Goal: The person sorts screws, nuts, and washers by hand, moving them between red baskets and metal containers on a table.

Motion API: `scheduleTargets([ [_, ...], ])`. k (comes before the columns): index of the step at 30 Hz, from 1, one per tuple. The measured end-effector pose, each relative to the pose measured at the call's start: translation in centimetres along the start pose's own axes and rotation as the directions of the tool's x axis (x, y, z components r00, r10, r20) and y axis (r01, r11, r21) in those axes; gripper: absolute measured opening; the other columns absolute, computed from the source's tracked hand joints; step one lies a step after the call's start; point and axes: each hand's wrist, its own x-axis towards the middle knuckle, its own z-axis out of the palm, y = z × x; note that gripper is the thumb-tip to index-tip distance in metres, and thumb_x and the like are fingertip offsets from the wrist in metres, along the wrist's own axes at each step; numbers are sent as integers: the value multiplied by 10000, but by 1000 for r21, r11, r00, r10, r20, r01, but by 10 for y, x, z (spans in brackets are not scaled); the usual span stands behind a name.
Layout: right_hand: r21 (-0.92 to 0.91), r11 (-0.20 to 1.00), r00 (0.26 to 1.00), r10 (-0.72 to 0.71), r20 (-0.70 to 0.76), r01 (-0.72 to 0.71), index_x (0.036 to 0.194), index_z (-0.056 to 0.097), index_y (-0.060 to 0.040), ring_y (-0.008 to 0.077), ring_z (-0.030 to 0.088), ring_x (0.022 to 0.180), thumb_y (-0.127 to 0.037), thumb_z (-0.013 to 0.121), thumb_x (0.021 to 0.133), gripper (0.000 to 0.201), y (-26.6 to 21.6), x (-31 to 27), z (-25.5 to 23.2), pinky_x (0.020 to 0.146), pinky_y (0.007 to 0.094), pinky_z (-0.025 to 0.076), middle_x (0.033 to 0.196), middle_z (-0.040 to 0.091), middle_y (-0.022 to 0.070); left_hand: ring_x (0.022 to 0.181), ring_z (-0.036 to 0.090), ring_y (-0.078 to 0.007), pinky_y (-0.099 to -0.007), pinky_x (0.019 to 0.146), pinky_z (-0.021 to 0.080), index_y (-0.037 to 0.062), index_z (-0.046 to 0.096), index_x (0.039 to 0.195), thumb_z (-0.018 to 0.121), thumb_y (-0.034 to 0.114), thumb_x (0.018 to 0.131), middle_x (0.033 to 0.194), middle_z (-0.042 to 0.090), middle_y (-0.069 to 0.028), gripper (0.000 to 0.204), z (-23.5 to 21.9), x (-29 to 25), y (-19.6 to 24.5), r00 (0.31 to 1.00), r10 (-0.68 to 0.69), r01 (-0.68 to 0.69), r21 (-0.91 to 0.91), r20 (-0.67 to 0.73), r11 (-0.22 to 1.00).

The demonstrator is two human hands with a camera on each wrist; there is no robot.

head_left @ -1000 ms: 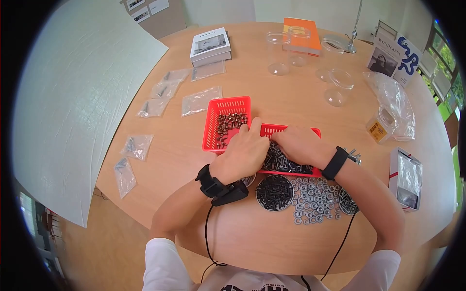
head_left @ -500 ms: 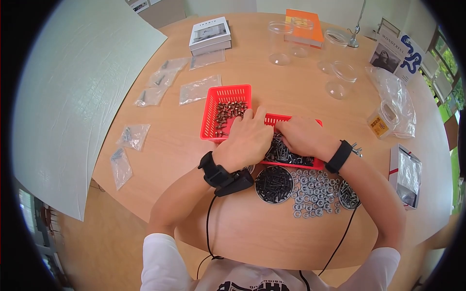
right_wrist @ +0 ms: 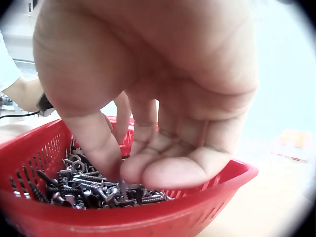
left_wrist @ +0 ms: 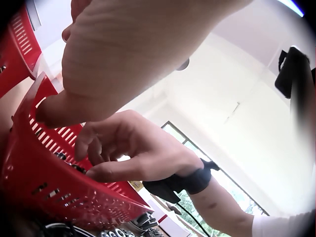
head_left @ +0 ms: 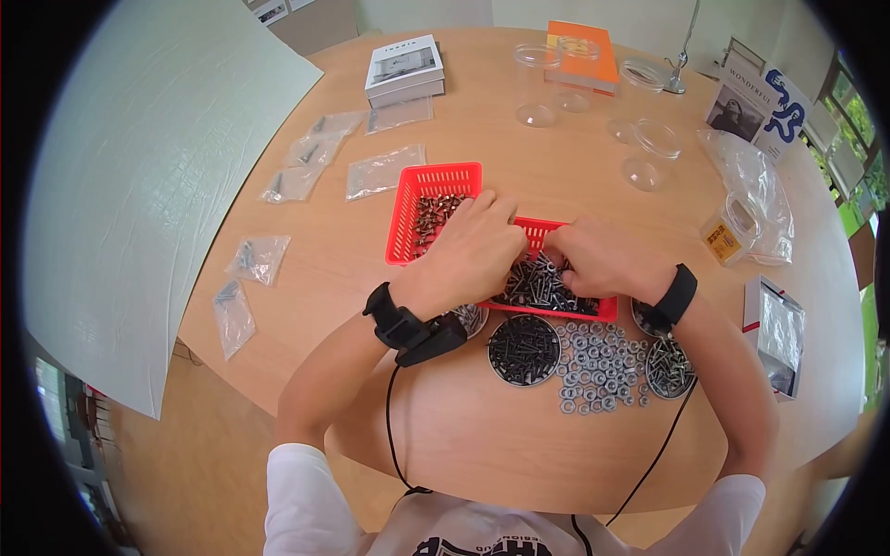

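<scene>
head view: screws in red basket between part-curled hands; whether gripping, cannot tell

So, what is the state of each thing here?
left hand, grip hidden
right hand, fingers bent, grip unclear
near basket, holding mixed screws
far basket, holding brown screws
nuts, loose on table
black screws, piled in dish
jars, upright
orange book, closed
white box, looks open
small bags, lying flat

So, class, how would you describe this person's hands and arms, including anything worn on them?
The left hand and right hand are ungloved. Each wrist wears a black strap with a boxy black device and a thin black cable. White sleeves leave the forearms bare.
</scene>
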Motion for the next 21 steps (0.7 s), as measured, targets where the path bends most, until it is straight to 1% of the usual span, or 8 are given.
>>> scheduleTargets([
  [1, 8, 1000, 999, -18, -48, 18, 953, 685, -14, 384, 675, 853, -53, 651, 778, 182, 0, -1, -1, 787, 491, 537, 842, 687, 204, 982, 534, -290, -388, 828, 438, 62, 755, 790, 696, 3, 706, 940, 556, -106, 119, 3, 2, -3, 998, 27, -24, 39, -56, 999],
  [4, 11, 999, 997, -34, -71, 34, 996, 695, -7, 383, 674, 881, -49, 648, 803, 203, 1, 1, 6, 815, 482, 537, 859, 690, 200, 944, 553, -281, -389, 798, 430, 64, 724, 752, 671, 46, 740, 892, 580, -94, 58, 22, 5, -8, 995, 17, 6, 225, -99, 974],
  [7, 0, 1000, 999, -18, -43, 18, 983, 711, -13, 364, 694, 906, -42, 581, 836, 198, 8, 1, 19, 790, 491, 555, 909, 709, 200, 893, 564, -275, -387, 792, 427, 71, 688, 707, 650, 74, 764, 854, 597, -84, 68, 34, 8, -10, 995, 25, -2, 236, -93, 972],
  [10, 20, 994, 993, -105, -57, 106, 980, 700, -16, 364, 691, 916, -65, 594, 849, 176, 12, -1, 17, 807, 496, 555, 931, 707, 197, 857, 564, -271, -394, 789, 426, 78, 682, 703, 645, 66, 765, 834, 603, -80, 73, 36, 9, -11, 994, 62, -45, 187, -88, 981],
  [13, 35, 999, 1000, -26, -2, 26, 1007, 668, -3, 381, 658, 941, -108, 653, 880, 166, 7, -2, 13, 848, 472, 521, 928, 683, 195, 842, 564, -267, -391, 783, 422, 86, 683, 727, 641, 71, 772, 826, 607, -83, 64, 35, 7, -12, 989, 84, -63, 165, -124, 984],
  [16, -9, 999, 999, -31, -16, 31, 981, 643, 13, 381, 647, 950, -116, 656, 881, 164, 10, -4, 18, 843, 473, 516, 937, 674, 195, 843, 565, -259, -387, 778, 415, 92, 687, 762, 638, 78, 780, 832, 607, -80, 54, 31, 7, -9, 995, 77, -61, 216, -64, 975],
  [19, 14, 999, 997, -43, -68, 44, 962, 626, 20, 383, 639, 957, -127, 656, 885, 168, 14, -7, 26, 853, 471, 509, 954, 670, 198, 844, 565, -252, -384, 778, 411, 93, 691, 790, 639, 90, 789, 847, 609, -76, 51, 31, 8, -3, 997, 58, -46, 261, -41, 964],
  [21, 29, 996, 989, -83, -125, 87, 953, 616, 16, 382, 631, 951, -131, 654, 891, 164, 14, -12, 29, 850, 469, 505, 945, 662, 189, 841, 564, -248, -385, 778, 410, 94, 694, 802, 640, 97, 794, 840, 611, -72, 55, 33, 8, -3, 997, 63, -45, 276, -55, 960],
])
